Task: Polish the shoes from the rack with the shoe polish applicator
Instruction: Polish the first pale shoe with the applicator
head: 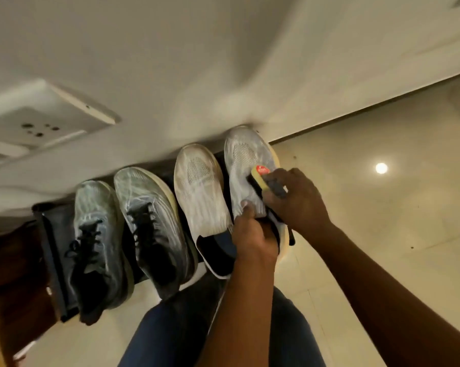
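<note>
Room as seen from my head, looking down. A plain pale wall [197, 62] fills the upper field, blurred in places. On it, at left, sits a white switch-and-socket plate [42, 120]. A dark skirting line [369, 107] separates wall from floor. The floor [382, 221] is glossy cream tile with faint joints and a few dark specks; one round lamp reflection [381, 168] shines on it. Dark wooden furniture [14, 282] stands at far left.

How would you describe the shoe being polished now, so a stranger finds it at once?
Four shoes stand in a row on the rack against the wall. It is the rightmost shoe, pale grey. Only this one is held by the left hand, with the applicator on it.
</note>
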